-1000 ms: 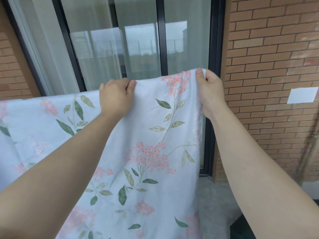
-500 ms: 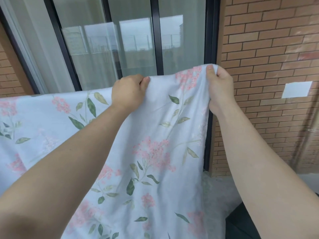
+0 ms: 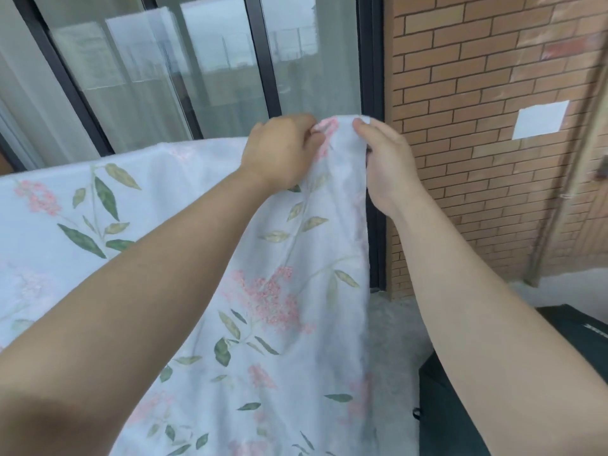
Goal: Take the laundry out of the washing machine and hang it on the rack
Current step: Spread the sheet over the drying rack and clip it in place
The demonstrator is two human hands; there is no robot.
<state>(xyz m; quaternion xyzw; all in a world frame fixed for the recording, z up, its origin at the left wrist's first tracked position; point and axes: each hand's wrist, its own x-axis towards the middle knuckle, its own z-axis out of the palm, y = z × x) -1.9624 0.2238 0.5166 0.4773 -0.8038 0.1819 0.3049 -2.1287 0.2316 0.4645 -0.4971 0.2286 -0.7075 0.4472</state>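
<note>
A large white sheet (image 3: 210, 225) printed with pink flowers and green leaves hangs spread out in front of me, its top edge running level from the left side to my hands. My left hand (image 3: 279, 149) grips that top edge near its right end. My right hand (image 3: 385, 159) pinches the sheet's top right corner, close beside the left hand, and the cloth bunches between them. The rack under the sheet is hidden by the cloth. No washing machine is in view.
Glass sliding doors with black frames (image 3: 263, 60) stand right behind the sheet. A brick wall (image 3: 477, 126) with a white patch (image 3: 539, 120) fills the right side. A dark object (image 3: 460, 406) sits low at the right on the grey floor (image 3: 394, 330).
My two hands have come close together along the sheet's top edge, the left sliding right toward the corner. The view has shifted slightly to the right.
</note>
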